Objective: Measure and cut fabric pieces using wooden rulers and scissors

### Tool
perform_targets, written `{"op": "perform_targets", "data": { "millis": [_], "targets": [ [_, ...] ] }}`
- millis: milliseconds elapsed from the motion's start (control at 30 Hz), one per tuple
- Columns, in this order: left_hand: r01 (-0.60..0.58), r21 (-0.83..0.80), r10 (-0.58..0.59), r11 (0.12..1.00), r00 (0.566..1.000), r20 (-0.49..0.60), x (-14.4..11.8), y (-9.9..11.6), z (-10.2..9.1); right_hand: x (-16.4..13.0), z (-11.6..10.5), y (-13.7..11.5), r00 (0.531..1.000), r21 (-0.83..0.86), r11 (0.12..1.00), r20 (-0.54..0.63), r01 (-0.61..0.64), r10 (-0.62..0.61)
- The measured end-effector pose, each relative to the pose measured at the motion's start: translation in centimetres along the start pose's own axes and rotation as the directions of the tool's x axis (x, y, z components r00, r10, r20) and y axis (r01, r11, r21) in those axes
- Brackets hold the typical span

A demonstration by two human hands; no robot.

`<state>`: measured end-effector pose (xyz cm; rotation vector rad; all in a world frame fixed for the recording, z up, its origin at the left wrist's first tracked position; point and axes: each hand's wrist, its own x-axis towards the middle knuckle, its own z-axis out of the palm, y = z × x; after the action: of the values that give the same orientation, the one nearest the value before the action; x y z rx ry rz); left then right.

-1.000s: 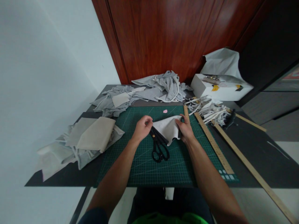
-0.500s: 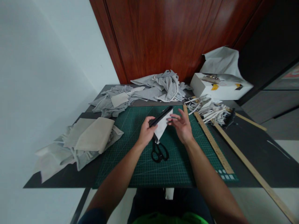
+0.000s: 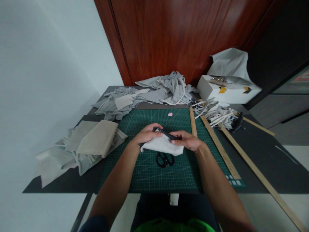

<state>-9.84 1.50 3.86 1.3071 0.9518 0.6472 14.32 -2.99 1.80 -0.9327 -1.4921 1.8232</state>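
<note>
My left hand (image 3: 145, 135) and my right hand (image 3: 188, 140) both grip a small white fabric piece (image 3: 162, 145) just above the green cutting mat (image 3: 145, 174). A thin black strip (image 3: 170, 135) runs along the fabric's top edge between my fingers. Black scissors (image 3: 164, 159) lie on the mat right under the fabric; only their handles show. A tiny pink item (image 3: 170, 114) sits on the mat's far part.
Two wooden rulers (image 3: 218, 146) and a longer one (image 3: 260, 180) lie to the right. Beige and grey folded cloth (image 3: 96, 140) is piled at the left, grey scraps (image 3: 166, 88) at the back, white strips (image 3: 217, 114) and a white box (image 3: 227, 90) at the back right.
The white fabric was lifted off the mat and turned over, then brought down towards me. Both hands now hold it flat over the scissors, hiding their blades.
</note>
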Motion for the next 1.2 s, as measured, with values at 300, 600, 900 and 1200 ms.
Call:
{"op": "perform_targets", "data": {
  "millis": [300,600,900,1200],
  "targets": [
    [-0.278,0.232,0.263,0.932,0.960,0.095,-0.2,-0.9,2.4,0.3,-0.8,0.4,0.982,-0.192,0.981,0.188,0.026,0.010],
    [-0.252,0.326,0.332,0.911,0.917,-0.221,0.7,-1.8,3.9,1.9,0.9,1.1,0.977,-0.182,0.982,-0.215,-0.044,0.004],
    [-0.196,0.418,0.311,0.887,0.922,-0.229,0.5,-1.1,3.1,2.3,1.2,1.2,0.924,-0.016,0.992,-0.363,0.123,-0.120],
    [-0.335,0.347,0.399,0.876,0.908,-0.131,0.2,-1.3,3.6,2.5,0.2,1.4,0.886,-0.071,0.981,-0.422,0.178,-0.191]
  ]
}}
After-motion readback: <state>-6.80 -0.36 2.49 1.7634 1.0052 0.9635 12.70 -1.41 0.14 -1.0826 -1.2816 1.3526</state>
